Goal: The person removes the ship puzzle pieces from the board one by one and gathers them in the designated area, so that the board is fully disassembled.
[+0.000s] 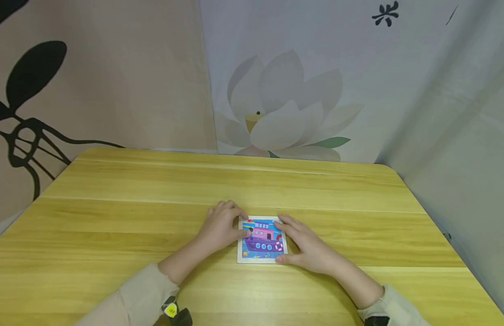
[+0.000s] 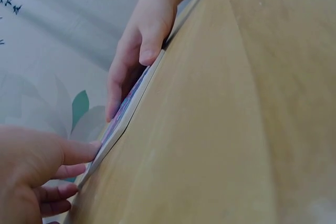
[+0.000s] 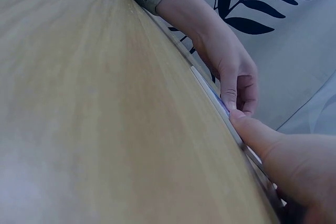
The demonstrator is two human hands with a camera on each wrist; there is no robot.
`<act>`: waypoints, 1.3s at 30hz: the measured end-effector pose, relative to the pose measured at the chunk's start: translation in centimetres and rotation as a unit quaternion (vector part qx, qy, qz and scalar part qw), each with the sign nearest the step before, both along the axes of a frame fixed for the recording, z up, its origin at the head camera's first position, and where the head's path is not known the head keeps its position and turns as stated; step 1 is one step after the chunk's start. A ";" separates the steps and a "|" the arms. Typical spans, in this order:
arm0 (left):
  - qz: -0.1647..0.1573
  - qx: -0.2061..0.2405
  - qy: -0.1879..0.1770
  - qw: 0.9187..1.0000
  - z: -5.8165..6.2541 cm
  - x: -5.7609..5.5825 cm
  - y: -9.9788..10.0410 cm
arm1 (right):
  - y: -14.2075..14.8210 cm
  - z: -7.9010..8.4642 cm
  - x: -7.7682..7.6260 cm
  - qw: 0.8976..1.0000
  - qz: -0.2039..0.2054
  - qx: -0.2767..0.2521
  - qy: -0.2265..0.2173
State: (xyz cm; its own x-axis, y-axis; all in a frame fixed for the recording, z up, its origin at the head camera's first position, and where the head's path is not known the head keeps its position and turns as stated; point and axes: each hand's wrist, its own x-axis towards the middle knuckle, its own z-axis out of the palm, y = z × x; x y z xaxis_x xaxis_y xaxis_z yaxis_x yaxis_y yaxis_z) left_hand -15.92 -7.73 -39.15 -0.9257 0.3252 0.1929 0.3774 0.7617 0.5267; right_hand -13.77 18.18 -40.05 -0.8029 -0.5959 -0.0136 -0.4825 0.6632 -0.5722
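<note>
One ship picture (image 1: 262, 240) is laid flat on one wooden table (image 1: 252, 188), between one left hand (image 1: 221, 228) and one right hand (image 1: 307, 246).
One pink and purple ship (image 1: 257, 244) is shown on blue, with round windows (image 1: 263, 247) and a white border (image 1: 252, 261) all around. The picture's left side is touched by the left hand, thumb on top; whether it is pinched cannot be told. Its right side is touched by the right hand, thumb and finger spread wide.

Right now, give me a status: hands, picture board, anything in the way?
Left hand on left side of picture board; right hand on its right. Board lies flat on table, picture up. No obstacles seen.
</note>
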 end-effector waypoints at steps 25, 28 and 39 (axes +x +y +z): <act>0.017 0.024 -0.070 0.997 0.4 -0.2 0.7 | -0.2 0.4 0.2 1.000 0.009 0.011 0.017; 0.016 0.023 -0.067 0.997 0.3 -0.2 0.7 | -0.6 0.6 0.2 0.999 0.025 0.013 0.029; 0.018 0.032 -0.066 0.997 0.3 -0.1 0.7 | -2.1 1.2 0.4 0.995 0.078 0.050 0.033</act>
